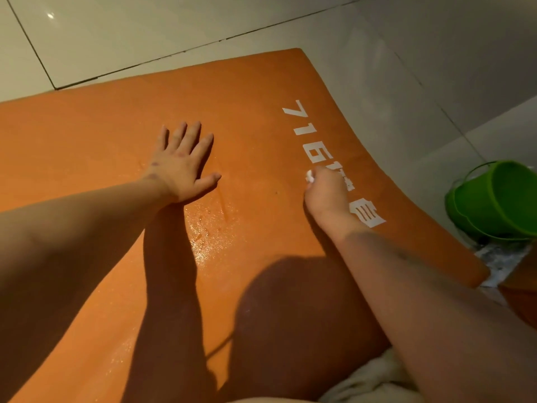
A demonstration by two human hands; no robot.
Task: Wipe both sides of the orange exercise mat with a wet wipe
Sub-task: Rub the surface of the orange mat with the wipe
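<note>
Plainly the job is under way but some way from done. Nearest the camera, at the bottom of the frame, the mat (87, 141) lies in the person's own shadow, with a bit of white cloth (372, 376) at the lower right. Just above that, near the middle of the frame, a wet patch (209, 228) glistens with drops, which suggests this stretch has been wiped. The orange to the left and toward the far edge looks dry and matt, so I judge much of this face is left to do. Whether the underside has had its turn cannot be told. Further up, the left hand (186, 167) lies flat on the mat with fingers spread, its grip released, steadying the mat. To its right, the right hand (325, 193) has its grip clenched round a balled white wipe (310, 176), pressed to the mat at the white lettering (305, 123) printed along the right side. The mat lies on a pale tiled floor (145, 39), its far corner at upper centre. At the right edge a green bucket (494, 199) sits on the floor just beside the mat.
</note>
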